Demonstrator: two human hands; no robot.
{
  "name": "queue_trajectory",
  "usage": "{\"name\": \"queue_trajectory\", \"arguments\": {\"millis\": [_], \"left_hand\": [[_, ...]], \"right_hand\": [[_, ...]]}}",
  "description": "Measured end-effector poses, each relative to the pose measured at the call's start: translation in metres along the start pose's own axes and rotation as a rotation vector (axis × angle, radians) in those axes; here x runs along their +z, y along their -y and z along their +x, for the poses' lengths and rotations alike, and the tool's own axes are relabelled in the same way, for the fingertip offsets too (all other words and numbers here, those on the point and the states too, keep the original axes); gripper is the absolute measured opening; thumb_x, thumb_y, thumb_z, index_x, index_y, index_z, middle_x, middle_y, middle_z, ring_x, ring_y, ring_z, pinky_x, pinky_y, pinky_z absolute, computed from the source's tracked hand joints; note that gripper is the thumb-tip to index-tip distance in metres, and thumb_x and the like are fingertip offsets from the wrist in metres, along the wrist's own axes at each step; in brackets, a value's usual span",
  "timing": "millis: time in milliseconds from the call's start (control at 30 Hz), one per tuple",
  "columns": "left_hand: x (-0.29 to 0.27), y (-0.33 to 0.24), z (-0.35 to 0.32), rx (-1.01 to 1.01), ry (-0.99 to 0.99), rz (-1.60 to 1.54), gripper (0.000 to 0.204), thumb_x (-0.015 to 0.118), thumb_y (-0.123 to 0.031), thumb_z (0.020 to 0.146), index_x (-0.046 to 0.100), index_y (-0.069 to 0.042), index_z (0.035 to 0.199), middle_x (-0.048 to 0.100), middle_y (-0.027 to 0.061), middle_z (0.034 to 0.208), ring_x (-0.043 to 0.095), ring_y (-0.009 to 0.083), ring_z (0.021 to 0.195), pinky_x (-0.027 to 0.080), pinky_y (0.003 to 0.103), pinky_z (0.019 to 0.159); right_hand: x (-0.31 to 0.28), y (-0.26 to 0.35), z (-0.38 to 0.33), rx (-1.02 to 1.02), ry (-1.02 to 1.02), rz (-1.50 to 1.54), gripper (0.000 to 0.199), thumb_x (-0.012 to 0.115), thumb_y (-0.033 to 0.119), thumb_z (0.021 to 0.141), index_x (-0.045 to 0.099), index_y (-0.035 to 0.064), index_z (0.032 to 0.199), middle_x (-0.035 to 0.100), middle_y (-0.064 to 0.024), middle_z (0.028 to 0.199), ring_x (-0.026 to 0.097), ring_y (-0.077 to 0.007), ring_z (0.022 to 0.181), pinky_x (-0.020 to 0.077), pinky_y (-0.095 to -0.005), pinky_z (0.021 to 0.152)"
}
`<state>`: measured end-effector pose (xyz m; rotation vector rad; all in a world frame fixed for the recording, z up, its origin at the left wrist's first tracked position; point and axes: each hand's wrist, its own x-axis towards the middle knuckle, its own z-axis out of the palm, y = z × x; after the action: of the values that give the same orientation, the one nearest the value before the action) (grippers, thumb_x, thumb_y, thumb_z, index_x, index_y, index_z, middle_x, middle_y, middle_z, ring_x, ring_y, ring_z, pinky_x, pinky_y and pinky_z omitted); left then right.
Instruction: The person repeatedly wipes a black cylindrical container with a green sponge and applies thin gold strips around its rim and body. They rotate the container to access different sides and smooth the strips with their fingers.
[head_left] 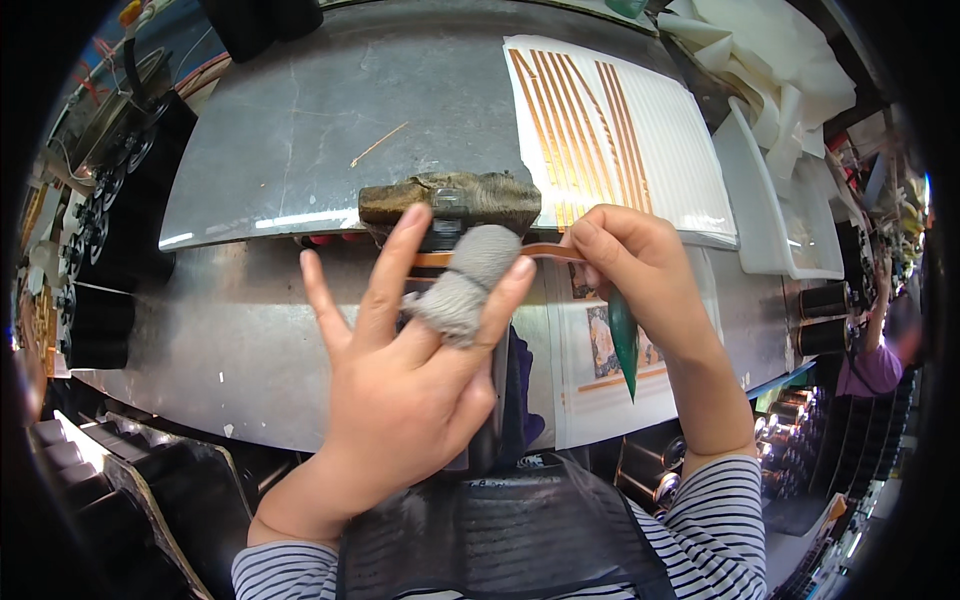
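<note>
The grey metal desk [300,130] filled most of the view; a white sheet [680,160] with thin copper strips [575,120] lay on its right part; a white tray [765,210] sat beside the sheet; a dark worn block [400,200] sat at the desk's front edge; the left hand [410,370] was spread wide below the block, and one finger wore a fuzzy grey cover [465,285]; a thin copper strip [545,252] ran over that cover to the right hand [640,270]; the right grip pinched the strip's end and also held a green pointed tool [624,340], tip down.
</note>
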<state>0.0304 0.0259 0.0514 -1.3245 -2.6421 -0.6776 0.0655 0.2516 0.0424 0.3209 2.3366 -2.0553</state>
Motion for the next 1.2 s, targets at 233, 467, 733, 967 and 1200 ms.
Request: {"name": "queue_trajectory", "arguments": {"millis": [233,467,733,967,1200], "left_hand": [[0.013,0.014,-0.020,-0.187,-0.105,-0.800,0.106,0.075,-0.018,0.076,0.002,0.003,0.150,0.022,0.0261,0.148,0.029,0.0403,0.137,0.025,0.042,0.112],[0.038,0.022,-0.029,-0.342,-0.220,-0.978,0.075,0.064,-0.021,0.087,0.024,0.002,0.147,0.040,0.0170,0.143,0.035,0.0318,0.135,0.027,0.040,0.110],[0.007,-0.001,0.002,0.000,-0.037,-0.042,0.055,0.058,-0.005,0.079,0.058,-0.021,0.132,0.062,0.0080,0.118,0.035,0.0355,0.136,0.004,0.070,0.105],[0.014,0.004,-0.015,-0.345,-0.067,-0.918,0.108,0.074,-0.024,0.080,-0.003,0.007,0.148,0.023,0.0230,0.148,0.033,0.0386,0.134,0.023,0.040,0.112],[0.039,0.024,-0.029,-0.358,-0.233,-0.949,0.078,0.066,-0.021,0.086,0.023,0.000,0.148,0.037,0.0195,0.146,0.035,0.0328,0.136,0.029,0.039,0.110]], "right_hand": [[0.008,0.005,-0.007,-0.057,-0.043,-0.024,0.017,0.068,0.017,0.089,0.066,0.0011,0.083,0.057,0.0042,0.071,0.048,-0.0013,0.065,0.0382,-0.0172,0.058],[0.011,0.004,-0.007,-0.094,-0.028,0.019,0.015,0.070,0.014,0.087,0.065,0.0006,0.084,0.059,0.0040,0.072,0.049,-0.0010,0.066,0.0397,-0.0167,0.059],[-0.001,-0.009,-0.002,-0.024,-0.026,0.064,0.018,0.066,0.018,0.091,0.065,0.0000,0.086,0.054,0.0047,0.070,0.046,-0.0019,0.065,0.0365,-0.0182,0.057],[0.007,0.002,-0.007,-0.029,-0.050,0.030,0.018,0.066,0.017,0.091,0.065,0.0001,0.085,0.056,0.0042,0.070,0.048,-0.0017,0.065,0.0385,-0.0178,0.057],[0.021,-0.001,-0.004,-0.111,-0.017,0.079,0.014,0.070,0.013,0.087,0.065,0.0001,0.085,0.059,0.0038,0.072,0.051,-0.0014,0.066,0.0410,-0.0168,0.058]]}}
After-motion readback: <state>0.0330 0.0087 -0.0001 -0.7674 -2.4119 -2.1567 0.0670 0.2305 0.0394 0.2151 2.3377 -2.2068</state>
